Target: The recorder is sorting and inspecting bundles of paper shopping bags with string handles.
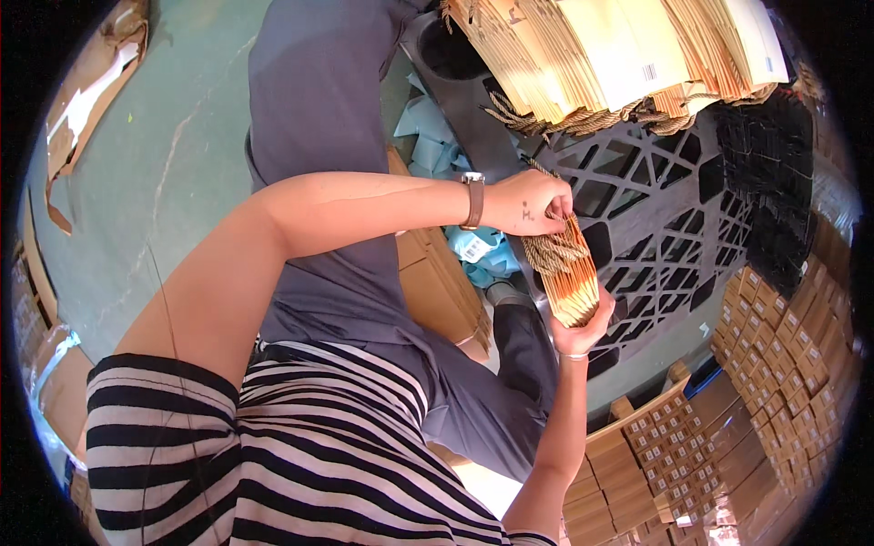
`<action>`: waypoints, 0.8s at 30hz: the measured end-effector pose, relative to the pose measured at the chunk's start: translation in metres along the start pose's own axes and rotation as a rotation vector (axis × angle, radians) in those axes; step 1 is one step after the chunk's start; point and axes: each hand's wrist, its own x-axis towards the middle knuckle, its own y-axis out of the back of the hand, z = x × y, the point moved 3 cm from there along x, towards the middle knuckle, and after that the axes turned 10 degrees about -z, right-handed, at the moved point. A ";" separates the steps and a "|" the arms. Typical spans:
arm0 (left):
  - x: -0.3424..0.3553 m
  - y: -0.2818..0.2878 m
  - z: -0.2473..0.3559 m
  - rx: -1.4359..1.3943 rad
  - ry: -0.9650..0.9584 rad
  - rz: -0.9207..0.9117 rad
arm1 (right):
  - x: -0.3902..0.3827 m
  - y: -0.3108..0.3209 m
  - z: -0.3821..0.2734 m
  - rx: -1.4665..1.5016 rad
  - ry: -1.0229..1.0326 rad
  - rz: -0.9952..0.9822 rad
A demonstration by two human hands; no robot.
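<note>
Between my hands is a small bundle of flat, folded brown paper bags [574,293], stood on edge with twisted rope handles bunched along one side. My left hand [528,205], with a brown watch strap at the wrist, is closed on the far end of the bundle beside the handles, its fingertips pinched. My right hand [585,328] grips the near end, the thumb along the outer side and the other fingers mostly hidden. Beyond them a larger row of similar paper bags [628,55] with rope handles rests on a black plastic pallet [628,182].
Crumpled light-blue sheets [428,136] and flat brown cardboard [432,287] lie between my legs and the pallet. Stacks of cardboard boxes [774,337] stand at the right and lower right. Torn cardboard [96,100] sits on the green floor [196,109] at the far left.
</note>
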 end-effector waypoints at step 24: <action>-0.002 -0.006 -0.018 -0.624 0.655 -0.439 | 0.006 -0.004 -0.017 -0.094 0.110 -0.037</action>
